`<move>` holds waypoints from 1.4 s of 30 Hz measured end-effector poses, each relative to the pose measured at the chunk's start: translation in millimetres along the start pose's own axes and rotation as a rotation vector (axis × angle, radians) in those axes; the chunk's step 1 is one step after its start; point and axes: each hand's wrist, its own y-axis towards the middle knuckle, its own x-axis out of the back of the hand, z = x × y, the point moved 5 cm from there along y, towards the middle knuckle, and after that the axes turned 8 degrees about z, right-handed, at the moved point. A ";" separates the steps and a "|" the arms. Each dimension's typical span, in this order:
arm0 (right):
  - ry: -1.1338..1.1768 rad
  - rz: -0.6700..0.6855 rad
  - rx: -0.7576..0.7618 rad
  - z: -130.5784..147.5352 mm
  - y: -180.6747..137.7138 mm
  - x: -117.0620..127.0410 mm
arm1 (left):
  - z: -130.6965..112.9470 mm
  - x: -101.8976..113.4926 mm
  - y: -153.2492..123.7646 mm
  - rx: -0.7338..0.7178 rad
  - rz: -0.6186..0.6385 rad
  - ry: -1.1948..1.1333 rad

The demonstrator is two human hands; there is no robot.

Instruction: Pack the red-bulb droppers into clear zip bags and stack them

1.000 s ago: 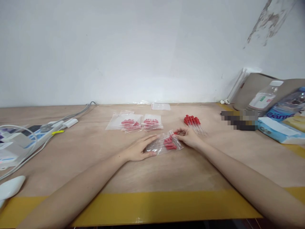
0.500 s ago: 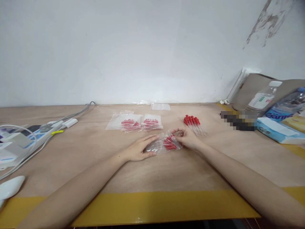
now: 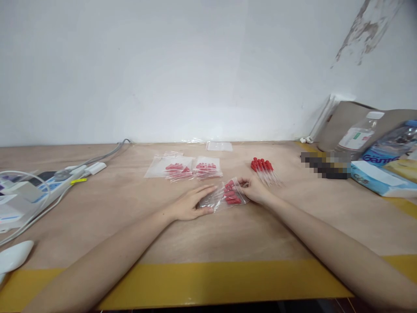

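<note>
A clear plastic zip bag (image 3: 216, 200) with several red-headed pieces (image 3: 232, 193) inside lies on the table between my hands. My left hand (image 3: 192, 203) rests at the bag's left end, thumb and fingers apart and touching it. At the right end, the fingers of my right hand (image 3: 254, 189) are closed on the bag's edge. Beyond that hand lies a bundle of thin clear sticks with red heads (image 3: 262, 167). Farther back are a filled bag with red pieces (image 3: 176, 168) and a second filled bag (image 3: 206, 167) beside it.
A small flat clear bag (image 3: 220, 146) lies near the wall. On the left are a power strip (image 3: 48, 184) with cables and a white object (image 3: 16, 256). Plastic bottles (image 3: 358, 134) and a blue tissue pack (image 3: 381, 179) stand or lie at right. Yellow tape (image 3: 208, 282) lines the front edge.
The red pieces in the bag have shifted slightly and show more spread apart. The fingers of my right hand have moved a little at the bag's edge. My left hand stays in place.
</note>
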 end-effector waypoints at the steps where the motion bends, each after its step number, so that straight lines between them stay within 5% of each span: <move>1: 0.011 0.012 -0.001 -1.4 0.4 0.4 | -0.2 0.1 0.0 0.000 -0.001 0.000; 6: -0.043 0.117 -0.030 -3.0 -0.1 1.8 | 0.1 0.2 -0.3 -0.003 -0.004 0.003; 13: -0.018 0.000 -0.051 -4.6 -1.0 4.7 | 1.5 -0.2 -0.6 0.014 -0.002 0.009; 19: 0.237 0.233 -0.006 -4.2 -0.5 -9.9 | 0.3 0.6 -0.7 0.005 -0.008 0.005; 24: 0.156 0.092 -0.031 -8.7 1.6 -1.6 | 3.9 -1.5 -0.4 0.017 0.000 0.012; 29: 0.149 0.176 -0.003 -4.6 -0.1 -6.2 | 3.8 -1.7 -0.3 0.020 0.005 0.013; 35: -0.047 0.070 -0.012 -3.6 -3.1 3.0 | 0.8 -1.1 -0.7 0.018 0.027 0.009; 42: 0.207 0.108 -0.036 -5.4 -3.1 -2.4 | -0.2 -1.6 -0.7 0.011 0.059 -0.003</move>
